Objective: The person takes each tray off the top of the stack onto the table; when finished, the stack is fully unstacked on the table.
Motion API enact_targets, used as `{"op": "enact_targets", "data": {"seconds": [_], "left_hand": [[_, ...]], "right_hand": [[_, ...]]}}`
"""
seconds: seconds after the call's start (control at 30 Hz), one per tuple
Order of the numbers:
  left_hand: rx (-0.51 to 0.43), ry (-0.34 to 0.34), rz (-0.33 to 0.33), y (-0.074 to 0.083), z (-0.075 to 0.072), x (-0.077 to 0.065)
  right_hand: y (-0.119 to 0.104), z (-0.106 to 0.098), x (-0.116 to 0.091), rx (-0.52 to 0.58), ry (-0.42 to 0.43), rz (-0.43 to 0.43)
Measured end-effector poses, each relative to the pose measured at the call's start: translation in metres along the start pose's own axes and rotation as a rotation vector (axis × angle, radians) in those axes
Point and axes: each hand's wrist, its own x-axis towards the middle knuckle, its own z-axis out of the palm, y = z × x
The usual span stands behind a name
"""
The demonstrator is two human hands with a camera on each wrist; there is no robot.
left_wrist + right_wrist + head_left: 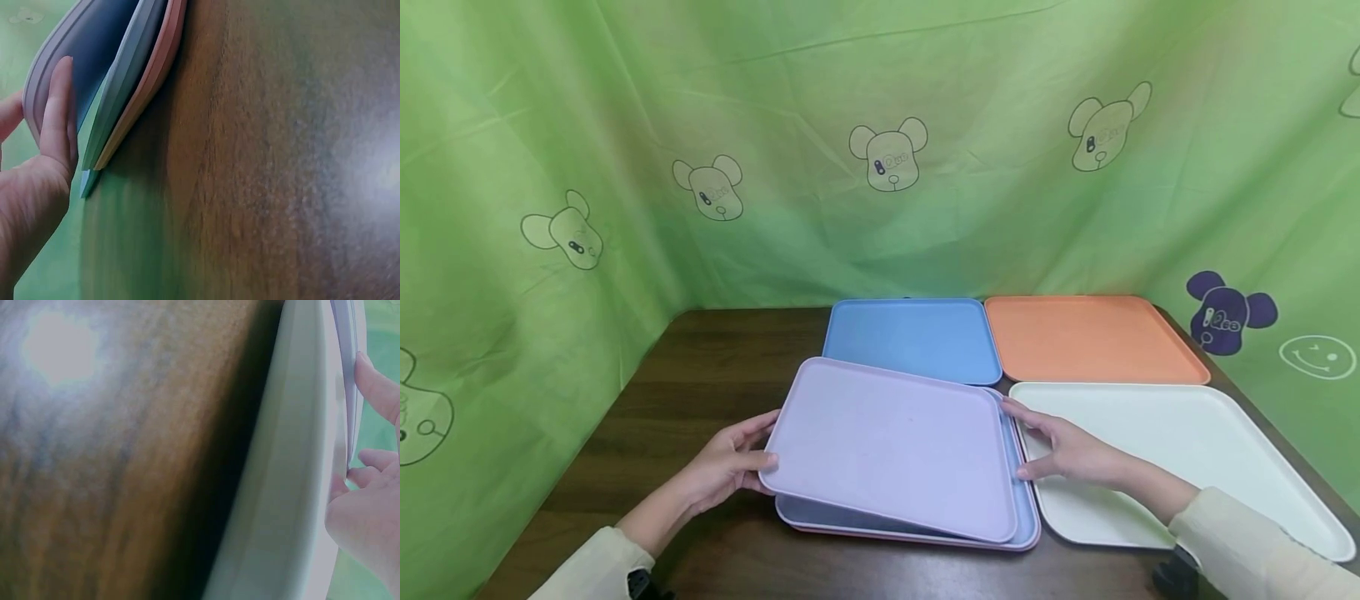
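Note:
A lilac tray (895, 450) lies askew over a small stack, its left side raised. My left hand (730, 462) grips that left edge, thumb on the rim and fingers at the underside. Under it show a light blue tray (1026, 500) and a reddish tray (164, 53), whose edges stand apart from the lilac one in the left wrist view. My right hand (1067, 446) rests against the stack's right side, fingers spread, with the thumb at the light blue rim and fingertips near the far corner. In the right wrist view its lower fingers are partly hidden.
A white tray (1150, 467) lies right of the stack, beneath my right forearm. Behind are a blue tray (910, 337) and an orange tray (1093, 337). The dark wooden table (700, 375) meets a green printed curtain (790, 233) at the back and sides.

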Motion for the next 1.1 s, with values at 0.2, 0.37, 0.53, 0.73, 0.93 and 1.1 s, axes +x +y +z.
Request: {"op": "enact_targets", "data": {"seconds": [0.2,0.37,0.53,0.73,0.93,1.1], "left_hand": [[-0.015,0.052,0.054,-0.002,-0.001,0.002],[-0.036,0.071,0.074,-0.001,0.001,0.002],[-0.06,0.094,0.087,0.001,0.001,0.002],[-0.069,0.152,0.1,0.006,-0.001,0.0],[-0.073,0.254,0.132,0.013,-0.004,0.0],[-0.095,0.334,0.156,0.017,-0.01,0.0]], "right_hand": [[0.0,0.0,0.0,0.006,-0.005,-0.006],[0.0,0.0,-0.001,0.005,-0.007,-0.008],[-0.001,0.0,-0.001,-0.005,0.003,-0.017],[-0.001,-0.001,0.0,-0.006,0.001,-0.011],[-0.001,-0.001,-0.001,-0.014,0.001,0.004],[-0.001,0.0,0.0,-0.013,0.005,0.007]]}}
